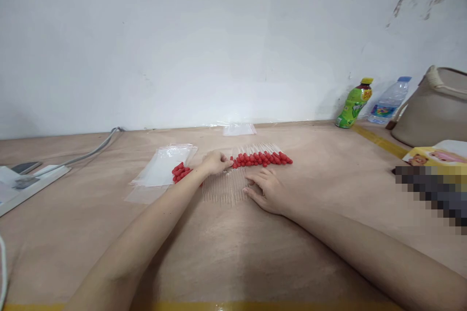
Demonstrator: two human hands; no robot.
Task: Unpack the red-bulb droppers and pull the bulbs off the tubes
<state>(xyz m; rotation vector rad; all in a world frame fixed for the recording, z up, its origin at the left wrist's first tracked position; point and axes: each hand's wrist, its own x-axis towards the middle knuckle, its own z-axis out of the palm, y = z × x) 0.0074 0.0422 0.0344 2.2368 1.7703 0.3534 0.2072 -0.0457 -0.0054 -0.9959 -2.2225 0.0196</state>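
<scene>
My left hand [215, 162] is closed in a pinch at a small red rubber cap [231, 159], at the left end of a row of red-capped clear droppers [260, 157]. Those droppers lie side by side, thin tips pointing to the wall. Nearer to me lies a row of bare clear dropper tubes [223, 188]. My right hand [268, 188] rests at the right end of that row, thumb and fingers apart. Loose red caps [180, 173] are heaped left of the tubes, partly behind my left forearm.
Clear zip bags [156, 167] are stacked at the left, and another bag [240, 129] lies by the wall. A power strip [32, 189] with a cable is far left. Two bottles, one green [353, 106] and one clear [388, 102], and a beige bag [430, 107] stand back right.
</scene>
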